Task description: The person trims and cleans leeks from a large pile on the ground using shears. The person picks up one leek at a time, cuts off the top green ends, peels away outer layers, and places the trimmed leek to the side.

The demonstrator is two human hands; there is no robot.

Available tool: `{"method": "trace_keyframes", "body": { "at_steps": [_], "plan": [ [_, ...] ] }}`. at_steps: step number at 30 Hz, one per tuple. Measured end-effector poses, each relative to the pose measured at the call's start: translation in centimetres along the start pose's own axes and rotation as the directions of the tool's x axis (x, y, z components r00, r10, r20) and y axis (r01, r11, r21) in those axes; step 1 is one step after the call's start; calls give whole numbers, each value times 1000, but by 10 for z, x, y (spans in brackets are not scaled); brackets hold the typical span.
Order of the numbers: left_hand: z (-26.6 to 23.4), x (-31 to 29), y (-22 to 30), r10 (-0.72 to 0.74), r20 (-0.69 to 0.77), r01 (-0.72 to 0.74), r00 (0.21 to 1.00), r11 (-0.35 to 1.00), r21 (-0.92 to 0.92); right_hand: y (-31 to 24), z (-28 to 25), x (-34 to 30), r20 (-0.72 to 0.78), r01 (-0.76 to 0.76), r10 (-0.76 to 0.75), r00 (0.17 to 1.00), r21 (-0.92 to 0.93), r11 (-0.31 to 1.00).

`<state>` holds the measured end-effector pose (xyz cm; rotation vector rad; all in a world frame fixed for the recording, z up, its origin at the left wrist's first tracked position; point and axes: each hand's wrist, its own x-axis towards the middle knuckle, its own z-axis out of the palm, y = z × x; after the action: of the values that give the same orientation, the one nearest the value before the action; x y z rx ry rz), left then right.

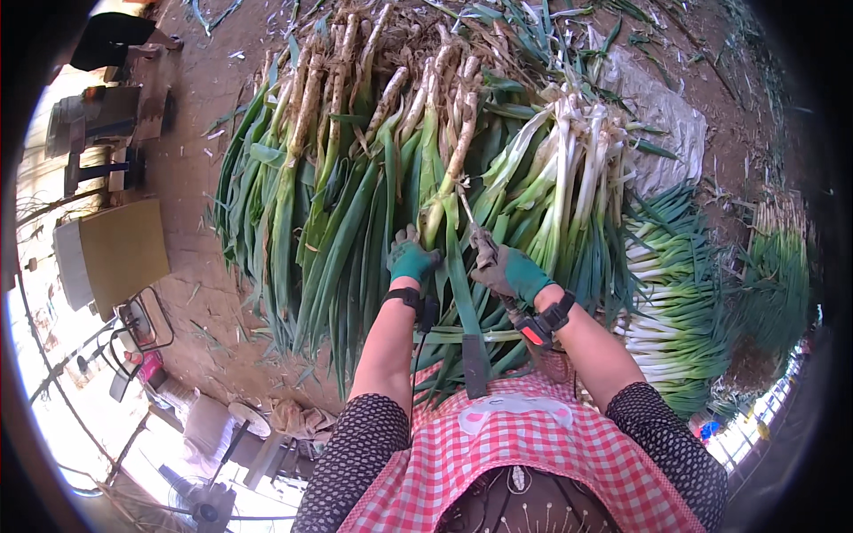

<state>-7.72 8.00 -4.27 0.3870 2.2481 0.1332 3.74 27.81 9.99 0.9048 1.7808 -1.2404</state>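
A big heap of long green onions (342,213) lies before me, with muddy roots at the far end and green leaves toward me. My left hand (414,257), in a green and grey glove, is closed at the leafy part of one green onion (433,213) in the middle. Gloved the same way, my right hand (508,269) grips an air gun (482,238). Its thin nozzle points away from me, with the tip beside that onion's stalk. Peeled onions (562,178) with white stems lie on the heap's right side.
To the right are a stack of cleaned onions (675,311) and another bundle (775,258). A pale plastic sheet (662,120) lies at the far right. Cardboard (111,253), a metal-framed chair (142,324) and a fan (209,502) stand left. A person (111,40) is at far left.
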Motion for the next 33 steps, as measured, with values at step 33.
{"method": "trace_keyframes", "body": {
  "at_steps": [33],
  "plan": [
    [-58,-25,8,145,365,366,920,17,-930,49,81,15,-238,247,-274,932,-134,960]
  ]
}}
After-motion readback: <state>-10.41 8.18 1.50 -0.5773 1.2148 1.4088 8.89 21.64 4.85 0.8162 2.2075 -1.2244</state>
